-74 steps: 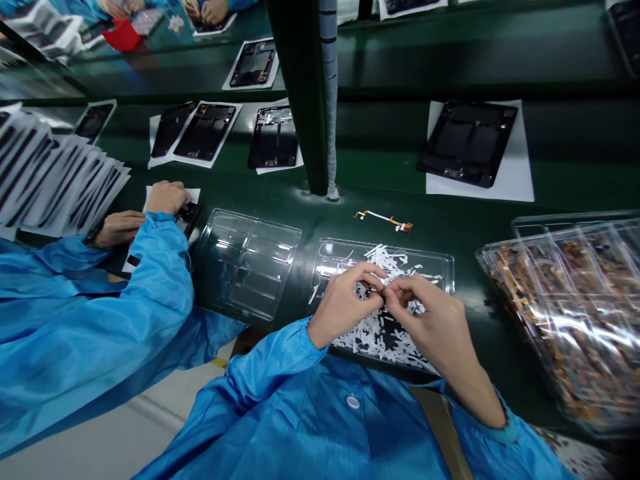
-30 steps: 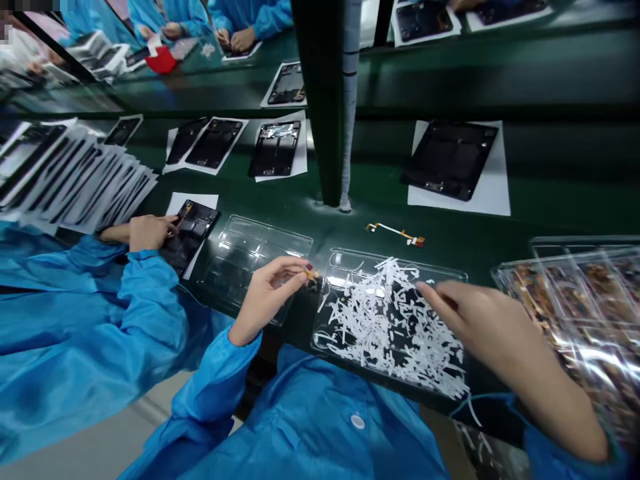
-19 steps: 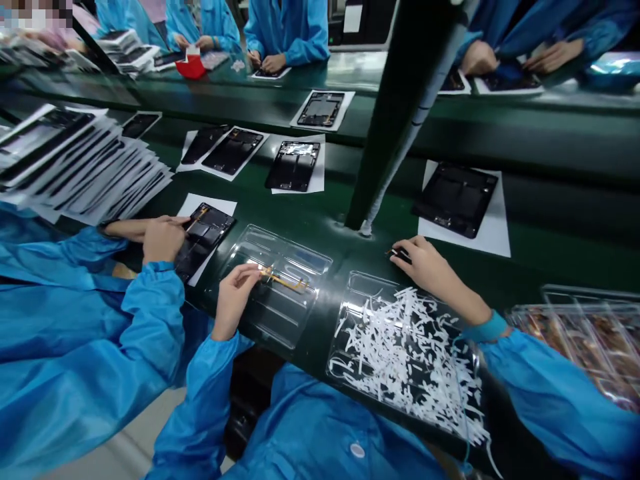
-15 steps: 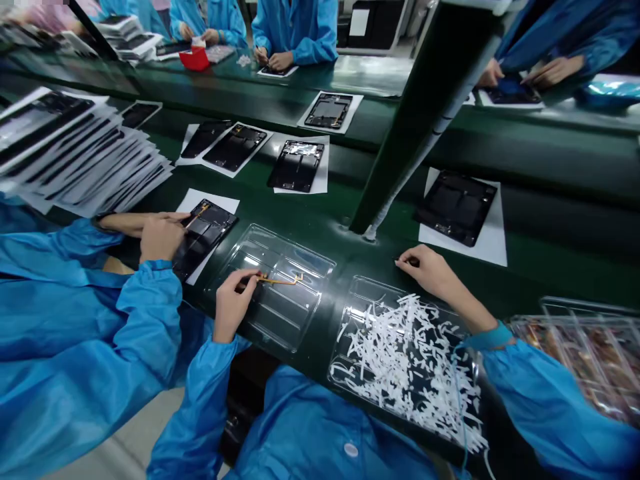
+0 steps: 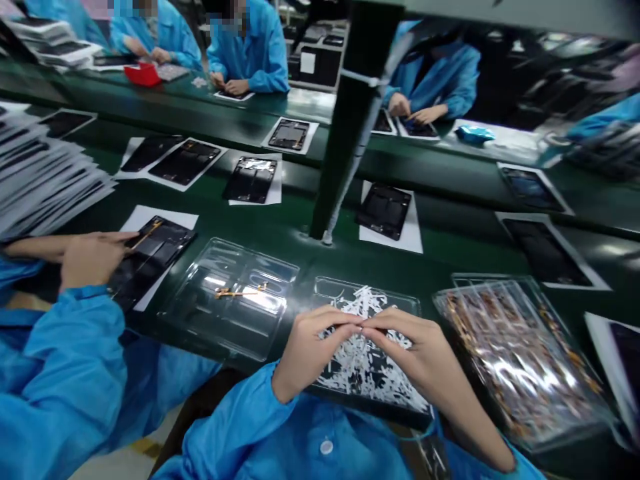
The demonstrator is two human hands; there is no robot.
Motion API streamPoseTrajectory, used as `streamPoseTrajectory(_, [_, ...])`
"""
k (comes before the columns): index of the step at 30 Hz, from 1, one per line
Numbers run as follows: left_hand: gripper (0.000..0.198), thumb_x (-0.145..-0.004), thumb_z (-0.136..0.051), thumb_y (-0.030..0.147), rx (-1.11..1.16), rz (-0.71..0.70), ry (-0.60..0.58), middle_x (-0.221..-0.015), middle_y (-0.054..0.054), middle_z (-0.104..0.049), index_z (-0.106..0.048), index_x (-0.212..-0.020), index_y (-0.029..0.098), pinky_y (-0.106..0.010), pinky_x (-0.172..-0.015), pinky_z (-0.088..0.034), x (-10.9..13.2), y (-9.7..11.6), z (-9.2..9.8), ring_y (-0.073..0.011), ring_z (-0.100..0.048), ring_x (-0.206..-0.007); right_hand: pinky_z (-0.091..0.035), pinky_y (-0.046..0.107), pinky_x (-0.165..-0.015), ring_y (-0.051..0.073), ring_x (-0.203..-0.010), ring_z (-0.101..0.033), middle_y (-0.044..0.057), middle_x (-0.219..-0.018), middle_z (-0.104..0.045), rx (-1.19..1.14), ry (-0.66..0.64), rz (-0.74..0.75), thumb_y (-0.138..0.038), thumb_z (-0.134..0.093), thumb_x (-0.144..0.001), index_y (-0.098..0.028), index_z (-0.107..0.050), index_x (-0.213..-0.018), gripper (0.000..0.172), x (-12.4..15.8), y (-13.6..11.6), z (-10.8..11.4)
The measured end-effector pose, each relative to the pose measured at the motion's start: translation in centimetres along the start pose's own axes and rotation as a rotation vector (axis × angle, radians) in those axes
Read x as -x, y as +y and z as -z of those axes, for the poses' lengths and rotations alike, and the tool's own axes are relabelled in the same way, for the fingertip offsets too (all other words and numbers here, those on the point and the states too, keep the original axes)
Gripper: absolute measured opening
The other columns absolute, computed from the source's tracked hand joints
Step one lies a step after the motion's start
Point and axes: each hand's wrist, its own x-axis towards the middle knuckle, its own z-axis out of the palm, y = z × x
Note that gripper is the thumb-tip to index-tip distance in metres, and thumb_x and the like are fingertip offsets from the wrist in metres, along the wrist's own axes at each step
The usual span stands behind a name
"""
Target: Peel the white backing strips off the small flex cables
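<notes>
My left hand (image 5: pixel 313 343) and my right hand (image 5: pixel 425 347) meet fingertip to fingertip above a clear tray (image 5: pixel 320 285) of white paper-like strips (image 5: pixel 370 370). Both hands pinch at one spot, where a tiny pale bit shows; what it is stays too small to name. To the left, an orange flex cable (image 5: pixel 243 292) lies in another clear plastic tray (image 5: pixel 200 333), touched by neither hand.
At the left, a co-worker's hands (image 5: pixel 93 257) touch a black panel (image 5: pixel 160 250). A post (image 5: pixel 345 133) rises beyond the trays. Stacked trays of orange parts (image 5: pixel 520 360) stand at right. More panels (image 5: pixel 385 210) lie on white sheets across the bench.
My left hand has let go of the orange cable, which now lies in the left tray, and moved right. My right hand has come in to meet it over the strips. The view has turned right.
</notes>
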Motion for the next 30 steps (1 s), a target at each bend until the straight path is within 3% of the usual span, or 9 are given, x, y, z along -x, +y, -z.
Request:
streamPoseTrajectory(4, [0.011,-0.094,-0.070,0.015,-0.161,-0.112,0.145,-0.096,-0.002,-0.078,-0.078,-0.099,0.021,-0.024,-0.085,-0.057,1.0,-0.3,-1.7,-0.0144,-0.073,-0.089,-0.054,0.026,-0.072,0.017,-0.081,-0.070,0.003,-0.091,-0.075,-0.060,0.175,-0.108,-0.036,-0.068,-0.096,-0.023,-0.078,-0.091,0.017,2.7,2.3,-0.3])
streamPoseTrajectory(12, [0.008,-0.096,-0.067,0.017,-0.371,-0.336,0.090,-0.095,-0.004,-0.078,-0.073,-0.102,0.019,-0.031,-0.082,-0.060,4.0,-1.3,-5.9,-0.0180,-0.074,-0.088,-0.057,0.026,-0.069,0.017,-0.079,-0.071,0.007,-0.098,-0.075,-0.123,0.328,-0.123,-0.035,-0.065,-0.097,-0.021,-0.078,-0.103,0.020,7.4,4.3,-3.5])
streamPoseTrajectory(20, [0.010,-0.095,-0.064,0.013,-0.542,-0.365,0.107,-0.090,-0.005,-0.076,-0.068,-0.100,0.020,-0.034,-0.077,-0.060,5.1,-3.3,-7.1,-0.0193,-0.073,-0.083,-0.058,0.033,-0.084,0.021,-0.094,-0.072,0.007,-0.104,-0.076,0.101,0.432,-0.008,-0.027,-0.059,-0.101,-0.023,-0.075,-0.109,0.018,9.1,6.1,-5.6])
streamPoseTrajectory(26, [0.009,-0.093,-0.061,0.011,-0.630,-0.451,0.022,-0.085,-0.004,-0.074,-0.067,-0.094,0.018,-0.033,-0.075,-0.058,3.6,-3.2,-7.2,-0.0183,-0.070,-0.080,-0.055,0.030,-0.086,0.019,-0.096,-0.071,0.006,-0.106,-0.074,0.149,0.417,0.028,-0.022,-0.057,-0.102,-0.022,-0.072,-0.111,0.018,9.3,6.4,-5.0])
streamPoseTrajectory(30, [0.009,-0.094,-0.064,0.012,-0.557,-0.443,-0.019,-0.091,-0.003,-0.076,-0.068,-0.099,0.019,-0.030,-0.077,-0.059,3.1,-3.1,-7.6,-0.0167,-0.072,-0.085,-0.054,0.025,-0.084,0.016,-0.095,-0.071,0.003,-0.105,-0.074,0.137,0.406,0.013,-0.021,-0.057,-0.102,-0.023,-0.072,-0.114,0.019,9.2,6.9,-4.3])
